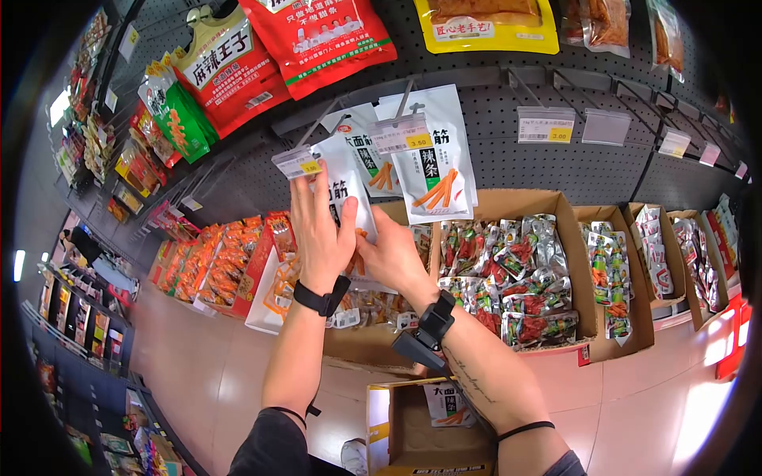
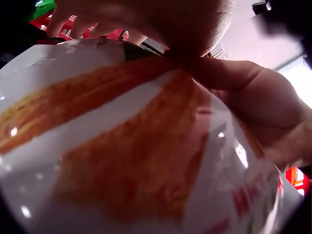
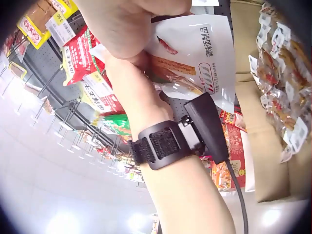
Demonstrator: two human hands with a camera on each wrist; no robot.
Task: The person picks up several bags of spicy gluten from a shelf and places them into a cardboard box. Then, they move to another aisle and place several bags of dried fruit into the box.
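A white snack packet point(image 1: 340, 170) with black lettering hangs at the left peg, just behind its price tag point(image 1: 299, 164). My left hand point(image 1: 324, 238) lies over the packet's front, fingers extended upward to the tag. At the packet's lower right edge, my right hand point(image 1: 390, 252) grips it with the thumb and fingers. Close up in the left wrist view, the packet point(image 2: 131, 146) fills most of the picture. The right wrist view shows the packet point(image 3: 195, 53) beside the hands. More white packets point(image 1: 432, 159) hang on pegs to the right.
Below the pegs stand cardboard boxes point(image 1: 586, 278) of small packets. An open carton point(image 1: 413, 456) with a white packet point(image 1: 448, 403) inside is under my forearms. Red bags point(image 1: 321, 40) hang above at the left. Metal pegs with price tags point(image 1: 546, 125) project at the right.
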